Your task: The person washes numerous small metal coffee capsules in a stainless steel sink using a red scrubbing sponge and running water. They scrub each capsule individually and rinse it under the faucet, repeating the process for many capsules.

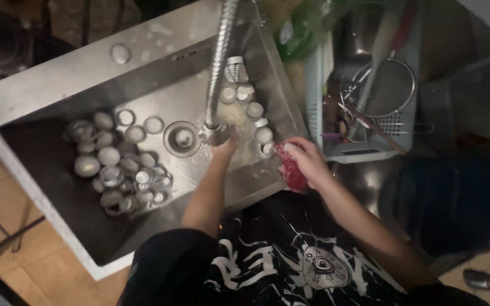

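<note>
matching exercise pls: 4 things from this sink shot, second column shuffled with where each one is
1. red scrubber
2. pile of small round metal cups
3. wire strainer
4. left hand

a. in the white drying rack
b. under the faucet
c. left part of the sink
d. in the right hand

Pairs: 1-d, 2-c, 3-a, 4-b
</note>
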